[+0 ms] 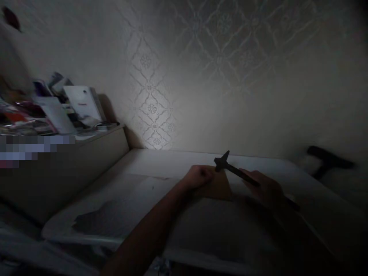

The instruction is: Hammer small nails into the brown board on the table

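A dark hammer (240, 173) is in the grip of my right hand (266, 188), its fingers wrapped round the handle. The hammer's head is up and to the left, in front of the far part of a brown flat board (220, 189). On the board's left side rests my left hand (199, 176), its fingers curled closed. Whether anything small is pinched in those fingers is too dark to see. The board lies on a white table (146, 165), and my left hand covers part of it.
A cabinet (97, 153) stands left of the table, bearing a white box (83, 101) and cluttered items. Patterned wallpaper (152, 109) covers the wall behind. A dark T-shaped form (327, 159), perhaps a shadow, shows at right.
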Tool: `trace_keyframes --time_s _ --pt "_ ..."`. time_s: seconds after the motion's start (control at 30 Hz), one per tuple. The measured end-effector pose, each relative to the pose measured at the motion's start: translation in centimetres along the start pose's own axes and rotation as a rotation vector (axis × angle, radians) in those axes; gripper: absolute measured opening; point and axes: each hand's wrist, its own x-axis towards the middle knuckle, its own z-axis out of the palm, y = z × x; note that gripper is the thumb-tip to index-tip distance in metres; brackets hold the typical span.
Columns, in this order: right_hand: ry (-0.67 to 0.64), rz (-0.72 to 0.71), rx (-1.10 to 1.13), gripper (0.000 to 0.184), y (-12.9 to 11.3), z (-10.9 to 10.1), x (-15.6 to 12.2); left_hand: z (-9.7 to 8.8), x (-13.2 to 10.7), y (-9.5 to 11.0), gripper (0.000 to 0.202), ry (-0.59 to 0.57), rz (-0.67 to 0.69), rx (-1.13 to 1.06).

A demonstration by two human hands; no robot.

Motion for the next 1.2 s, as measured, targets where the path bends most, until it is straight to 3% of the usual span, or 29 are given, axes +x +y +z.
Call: trace_keyframes --time_s 0.43,0.77,0.97,1.2 --pt "-0.004 -0.044 -0.009 0.035 -0.1 -0.2 0.2 -0.2 -0.7 1.6 0.012 0.043 0.126 0.271" --pt "-0.018 -0.025 0.017 0.036 0.0 -0.1 0.2 -0.4 -0.7 1.7 0.020 0.008 0.194 0.493" --pt "-0.011 -0.027 -0.003 0.035 -0.1 -0.2 0.2 -0.7 -0.7 1.8 0.020 -0.032 0.282 0.547" --pt "-0.023 -0.037 -0.008 0.035 0.0 -0.1 0.1 -0.8 -0.8 1.8 0.020 -0.043 0.295 0.614"
